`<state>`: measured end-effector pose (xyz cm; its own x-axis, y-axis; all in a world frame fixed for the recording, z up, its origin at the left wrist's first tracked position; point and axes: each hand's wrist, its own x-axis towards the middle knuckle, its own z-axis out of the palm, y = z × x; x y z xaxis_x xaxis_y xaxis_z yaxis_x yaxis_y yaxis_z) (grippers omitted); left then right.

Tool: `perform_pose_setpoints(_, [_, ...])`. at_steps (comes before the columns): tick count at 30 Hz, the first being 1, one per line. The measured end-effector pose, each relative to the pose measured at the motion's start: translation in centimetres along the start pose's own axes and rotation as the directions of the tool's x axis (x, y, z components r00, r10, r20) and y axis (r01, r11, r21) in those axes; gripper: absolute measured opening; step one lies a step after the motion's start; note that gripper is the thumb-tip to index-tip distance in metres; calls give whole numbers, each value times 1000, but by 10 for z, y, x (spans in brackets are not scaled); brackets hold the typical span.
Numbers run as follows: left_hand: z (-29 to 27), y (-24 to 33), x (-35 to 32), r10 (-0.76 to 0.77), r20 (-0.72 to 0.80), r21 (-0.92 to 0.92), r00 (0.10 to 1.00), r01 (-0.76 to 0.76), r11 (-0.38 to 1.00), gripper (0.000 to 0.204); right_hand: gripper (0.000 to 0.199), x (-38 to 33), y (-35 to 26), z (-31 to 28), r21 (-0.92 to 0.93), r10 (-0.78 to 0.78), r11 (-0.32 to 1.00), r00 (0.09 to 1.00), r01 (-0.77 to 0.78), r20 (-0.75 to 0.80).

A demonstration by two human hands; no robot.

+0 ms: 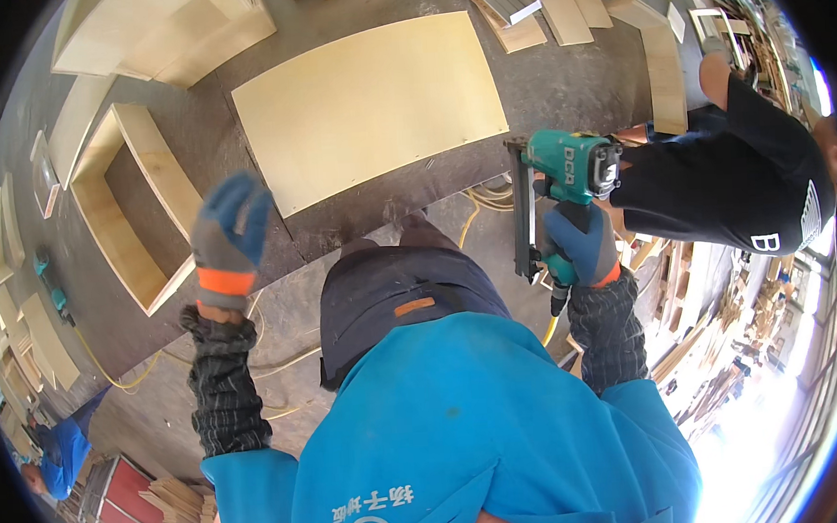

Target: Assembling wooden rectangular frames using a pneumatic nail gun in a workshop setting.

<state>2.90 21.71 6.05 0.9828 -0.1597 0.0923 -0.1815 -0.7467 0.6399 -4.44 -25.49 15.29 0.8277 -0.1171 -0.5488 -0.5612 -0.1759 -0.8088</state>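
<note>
The right hand (580, 243) grips a teal nail gun (566, 183), magazine seemingly upright, while the left hand (228, 238), fingers spread empty, hangs nearer the far plywood panel (368, 108).

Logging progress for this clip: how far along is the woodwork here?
Done: an open box frame lies assembled on the bench. In hand: the right hand grips a green nail gun; the gloved left hand is raised, empty. Left: the plywood sheet lies loose, apart from the frame, not yet attached.

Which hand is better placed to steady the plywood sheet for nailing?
Likely the left hand: it is raised, open and empty. The right hand is closed around the green nail gun, beside the plywood sheet.
</note>
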Motion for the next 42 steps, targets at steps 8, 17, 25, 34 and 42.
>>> perform_pose_setpoints(8, [40,-48,140,-137,64,-49,988,141,989,59,50,26,58,26,-129,77,989,996,-70,54])
perform_pose_setpoints(17, [30,-42,2,-339,101,-496,935,343,798,57,44,89,35,49,-172,-136,971,976,165,168])
perform_pose_setpoints(25, [82,-1,-52,-240,144,-396,960,278,875,61,41,160,-8,29,-288,-113,947,988,139,105])
perform_pose_setpoints(34, [96,47,-20,-304,206,-358,930,360,861,71,33,77,-17,3,-219,-94,971,995,95,17])
perform_pose_setpoints(42, [104,44,9,49,287,-126,957,-12,992,74,28,-9,-18,33,-182,-19,983,998,31,65])
